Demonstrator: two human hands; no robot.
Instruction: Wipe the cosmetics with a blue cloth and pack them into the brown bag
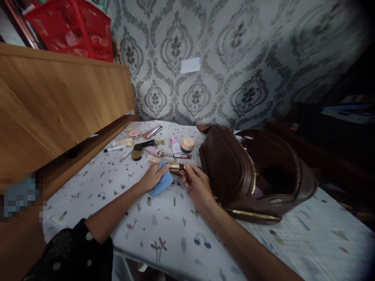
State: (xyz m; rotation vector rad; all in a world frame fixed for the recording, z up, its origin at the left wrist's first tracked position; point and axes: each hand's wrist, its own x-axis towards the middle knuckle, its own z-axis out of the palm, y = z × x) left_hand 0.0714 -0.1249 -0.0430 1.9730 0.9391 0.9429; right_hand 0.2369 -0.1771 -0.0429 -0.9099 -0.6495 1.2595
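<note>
My left hand is closed around a blue cloth, which wraps one end of a gold cosmetic tube. The fingers of my right hand pinch the tube's other end, where a dark band shows. Just beyond my hands lie a lip gloss tube, a small pink tube and a round peach jar with a dark base. A brown leather bag stands unzipped close to the right of my right hand; its inside is mostly in shadow.
Several more cosmetics are spread at the back left, among them a black and gold tube and a pink compact. A wooden cabinet borders the left side, with a red basket on top. The patterned wall closes off the back.
</note>
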